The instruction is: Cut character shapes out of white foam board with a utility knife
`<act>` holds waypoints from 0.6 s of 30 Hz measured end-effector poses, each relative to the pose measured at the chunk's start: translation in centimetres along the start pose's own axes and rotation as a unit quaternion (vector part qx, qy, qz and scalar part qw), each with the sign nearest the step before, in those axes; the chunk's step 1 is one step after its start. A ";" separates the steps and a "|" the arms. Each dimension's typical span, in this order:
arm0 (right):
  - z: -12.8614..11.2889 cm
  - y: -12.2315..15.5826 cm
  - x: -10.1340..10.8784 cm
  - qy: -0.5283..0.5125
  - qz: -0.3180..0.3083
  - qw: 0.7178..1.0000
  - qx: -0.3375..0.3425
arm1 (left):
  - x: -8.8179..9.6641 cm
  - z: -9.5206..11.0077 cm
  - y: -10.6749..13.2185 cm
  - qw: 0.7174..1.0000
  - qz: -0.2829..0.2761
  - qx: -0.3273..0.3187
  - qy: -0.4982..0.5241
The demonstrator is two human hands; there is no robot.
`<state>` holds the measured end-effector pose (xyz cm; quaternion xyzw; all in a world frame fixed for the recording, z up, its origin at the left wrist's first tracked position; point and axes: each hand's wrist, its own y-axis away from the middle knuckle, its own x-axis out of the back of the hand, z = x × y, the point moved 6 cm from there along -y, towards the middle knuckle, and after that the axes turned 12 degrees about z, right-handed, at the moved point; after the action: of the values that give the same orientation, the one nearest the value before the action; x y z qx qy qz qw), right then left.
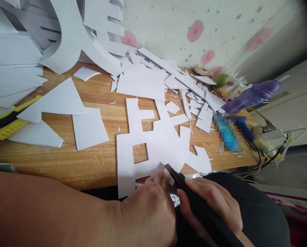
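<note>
A white foam-board cutout [158, 137], shaped like a written character with a square window, lies flat with its lower edge past the table's front edge. My left hand [153, 202] is closed at that lower edge, fingers curled against the board. In my right hand [212, 199] is a long black utility knife [192, 195], held at a slant. Its tip touches or nearly touches the board just beside my left fingertips; the blade itself is hard to make out.
White offcuts [143, 80] pile up along the wall. Larger foam pieces [56, 99] and a yellow-black utility knife [12, 120] lie left. Tall curved foam shapes [71, 31] stand behind. At right are a purple bottle [253, 94], a blurred blue item [226, 132] and cables [274, 151].
</note>
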<state>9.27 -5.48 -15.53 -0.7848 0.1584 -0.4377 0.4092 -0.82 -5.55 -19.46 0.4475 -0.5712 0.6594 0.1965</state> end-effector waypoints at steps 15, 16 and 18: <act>2.8 -2.5 0.2 -0.041 -0.081 0.980 -0.176 | -1.2 1.4 1.2 0.999 0.007 0.023 -0.028; 3.1 -2.4 0.5 -0.045 -0.071 0.979 -0.188 | -1.1 1.4 1.2 0.999 -0.003 0.021 -0.041; 4.0 -2.4 1.1 -0.075 -0.058 0.969 -0.230 | -0.9 1.1 1.1 0.997 -0.023 0.014 -0.066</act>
<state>12.86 -2.67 -14.13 -0.8962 0.1779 -0.3524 0.2023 -0.75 -6.58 -20.90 0.5059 -0.5630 0.6318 0.1669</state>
